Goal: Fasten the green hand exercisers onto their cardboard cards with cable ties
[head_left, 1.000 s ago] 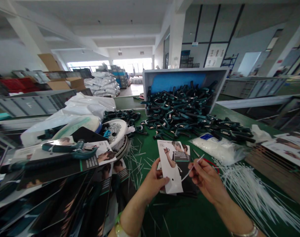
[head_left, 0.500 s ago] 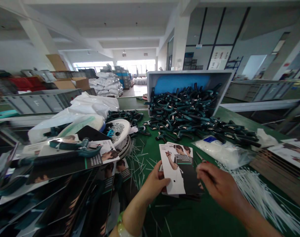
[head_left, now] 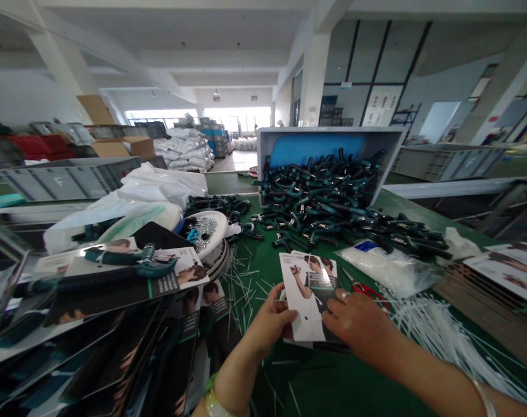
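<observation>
Green table (head_left: pixel 333 388) fills my lower view, and the card (head_left: pixel 307 295) sits at dead centre, held just above the surface. It's a printed backing card, thin and light, stiff enough to stay flat but easy to bend at a corner, so I'd take it by its long edges. My left hand (head_left: pixel 272 318) has it pinched at the left edge, fingers curled around that side. My right hand (head_left: pixel 359 327) lies across the card's lower right, fingers extended over it; from this camera I can't tell whether they're pinching or only resting there. Just beyond, at 2 o'clock, lie the scissors (head_left: pixel 363 291) with red handles, and loose cable ties (head_left: pixel 437 330) spread out at 3 o'clock below a bag (head_left: pixel 385 267). At 12 o'clock a tilted crate (head_left: pixel 328 139) spills what look like grip trainers (head_left: pixel 324 191). At 9 o'clock, more cards (head_left: pixel 116 289) lie in a slumped heap.
</observation>
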`<act>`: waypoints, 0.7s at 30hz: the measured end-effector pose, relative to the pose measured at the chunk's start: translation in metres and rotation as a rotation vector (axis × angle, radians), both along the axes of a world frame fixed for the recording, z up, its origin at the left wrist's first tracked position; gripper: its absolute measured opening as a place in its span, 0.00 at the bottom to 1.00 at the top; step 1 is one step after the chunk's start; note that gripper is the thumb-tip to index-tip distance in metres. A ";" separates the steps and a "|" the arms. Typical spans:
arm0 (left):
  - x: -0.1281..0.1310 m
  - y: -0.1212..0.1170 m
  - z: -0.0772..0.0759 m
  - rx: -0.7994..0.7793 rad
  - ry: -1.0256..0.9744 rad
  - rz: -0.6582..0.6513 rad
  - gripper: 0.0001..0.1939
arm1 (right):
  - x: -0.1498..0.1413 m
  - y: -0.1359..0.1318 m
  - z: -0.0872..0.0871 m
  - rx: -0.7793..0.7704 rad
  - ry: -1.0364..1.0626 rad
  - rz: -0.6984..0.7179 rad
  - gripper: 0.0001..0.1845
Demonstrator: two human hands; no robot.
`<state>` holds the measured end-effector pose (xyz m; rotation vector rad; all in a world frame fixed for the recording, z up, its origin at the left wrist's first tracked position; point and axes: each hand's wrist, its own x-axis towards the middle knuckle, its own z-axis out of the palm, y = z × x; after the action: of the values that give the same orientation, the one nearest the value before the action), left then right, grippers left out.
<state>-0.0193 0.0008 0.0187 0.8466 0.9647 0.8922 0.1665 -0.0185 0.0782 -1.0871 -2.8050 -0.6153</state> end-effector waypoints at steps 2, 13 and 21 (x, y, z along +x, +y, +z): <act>0.000 0.000 0.001 0.004 0.000 0.003 0.37 | -0.005 0.001 0.003 0.008 -0.005 0.017 0.09; 0.005 -0.001 -0.003 -0.224 -0.273 -0.110 0.13 | 0.005 0.004 -0.002 0.073 0.046 0.023 0.08; 0.009 -0.009 0.004 -0.239 -0.323 -0.132 0.18 | 0.019 -0.001 0.016 0.093 0.033 0.026 0.08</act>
<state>-0.0099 -0.0082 0.0232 0.5357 0.7071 0.7542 0.1850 -0.0199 0.0937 -1.0329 -2.7279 -0.7109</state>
